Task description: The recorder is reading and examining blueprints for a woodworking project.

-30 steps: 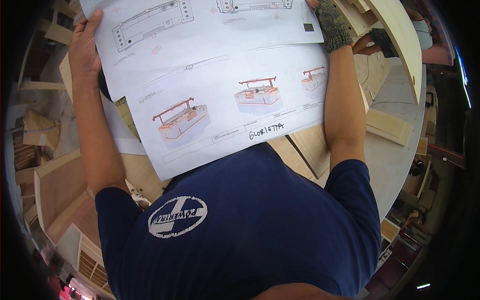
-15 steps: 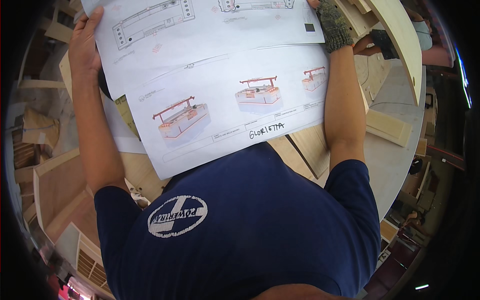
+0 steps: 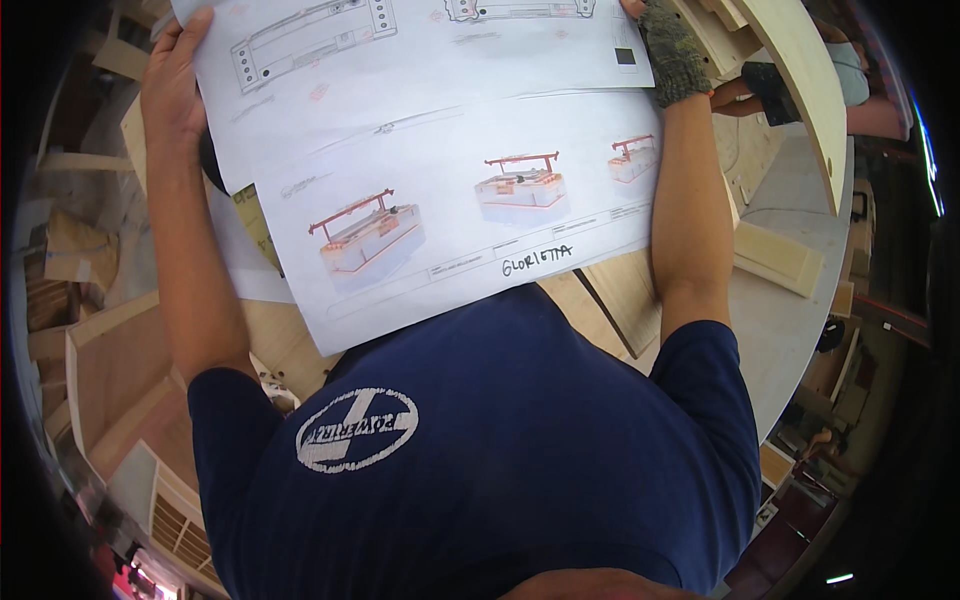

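Large white printed drawing sheets are spread between my two hands, one overlapping another. They carry line plans above and red-and-grey pictures of a counter-like structure below. My bare left hand grips their left edge, thumb on the front and the other fingers mostly out of sight behind. At the upper right, my right hand, in a dark knitted glove with bare fingertips, pinches the right edge. Part of that hand is cut off by the top of the picture. Yellow-green printed paper peeks out behind the sheets on the left.
Behind the sheets, a pale wooden worktop bears a small light wooden panel. A curved wooden board rises at the upper right, with another person beyond it. Wooden cabinet frames stand at the left.
The sheets have shifted very slightly to the right, and their upper part has moved a little upward. Both hands keep their hold.
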`<action>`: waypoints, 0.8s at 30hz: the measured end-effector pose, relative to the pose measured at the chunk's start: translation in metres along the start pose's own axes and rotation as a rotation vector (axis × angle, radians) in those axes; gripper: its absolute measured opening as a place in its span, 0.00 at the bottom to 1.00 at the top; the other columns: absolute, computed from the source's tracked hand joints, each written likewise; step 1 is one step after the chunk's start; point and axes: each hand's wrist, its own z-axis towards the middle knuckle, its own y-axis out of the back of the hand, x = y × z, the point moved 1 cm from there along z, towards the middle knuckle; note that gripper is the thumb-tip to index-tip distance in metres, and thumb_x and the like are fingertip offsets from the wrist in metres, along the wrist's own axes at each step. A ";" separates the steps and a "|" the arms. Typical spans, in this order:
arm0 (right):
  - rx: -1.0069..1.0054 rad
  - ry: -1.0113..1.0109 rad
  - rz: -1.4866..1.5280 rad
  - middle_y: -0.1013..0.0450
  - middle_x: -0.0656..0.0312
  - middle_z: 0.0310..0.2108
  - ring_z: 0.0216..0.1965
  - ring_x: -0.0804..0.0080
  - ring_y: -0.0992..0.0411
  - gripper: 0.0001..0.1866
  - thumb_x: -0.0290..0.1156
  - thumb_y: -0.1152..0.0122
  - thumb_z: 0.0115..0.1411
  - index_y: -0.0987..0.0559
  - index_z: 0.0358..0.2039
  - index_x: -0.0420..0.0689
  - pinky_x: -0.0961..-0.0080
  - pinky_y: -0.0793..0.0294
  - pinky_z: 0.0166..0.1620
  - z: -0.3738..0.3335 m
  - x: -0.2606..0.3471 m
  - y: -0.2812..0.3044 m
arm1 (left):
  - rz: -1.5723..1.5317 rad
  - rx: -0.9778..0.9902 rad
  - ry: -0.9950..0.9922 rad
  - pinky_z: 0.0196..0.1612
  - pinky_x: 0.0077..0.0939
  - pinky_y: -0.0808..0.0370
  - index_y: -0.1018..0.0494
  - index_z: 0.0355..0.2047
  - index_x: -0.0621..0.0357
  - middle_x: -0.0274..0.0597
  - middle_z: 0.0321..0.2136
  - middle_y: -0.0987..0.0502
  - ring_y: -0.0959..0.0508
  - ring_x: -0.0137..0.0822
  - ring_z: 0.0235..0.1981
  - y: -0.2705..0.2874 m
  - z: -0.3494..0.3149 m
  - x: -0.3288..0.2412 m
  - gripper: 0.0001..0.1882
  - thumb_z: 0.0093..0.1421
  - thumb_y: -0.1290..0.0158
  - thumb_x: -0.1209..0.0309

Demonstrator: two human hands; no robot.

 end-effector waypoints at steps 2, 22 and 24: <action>0.015 0.017 0.003 0.25 0.60 0.33 0.32 0.74 0.26 0.16 0.36 0.37 0.58 0.24 0.42 0.40 0.80 0.24 0.33 0.003 -0.006 0.005 | -0.017 0.010 0.009 0.42 0.30 0.19 0.30 0.45 0.67 0.49 0.41 0.22 0.19 0.37 0.38 0.000 0.000 -0.002 0.15 0.60 0.42 0.74; 0.160 -0.084 0.154 0.24 0.64 0.39 0.33 0.82 0.26 0.25 0.42 0.34 0.55 0.23 0.51 0.43 0.82 0.25 0.36 0.026 -0.032 0.011 | -0.073 -0.008 -0.040 0.37 0.30 0.19 0.26 0.41 0.63 0.43 0.34 0.20 0.19 0.34 0.32 -0.026 -0.023 -0.010 0.08 0.61 0.45 0.74; 0.166 -0.034 0.128 0.24 0.65 0.38 0.33 0.81 0.26 0.26 0.42 0.34 0.55 0.23 0.51 0.43 0.81 0.25 0.37 0.018 -0.026 0.012 | -0.079 0.037 -0.032 0.38 0.30 0.19 0.27 0.41 0.63 0.43 0.34 0.20 0.19 0.35 0.32 -0.024 -0.023 -0.013 0.09 0.61 0.45 0.75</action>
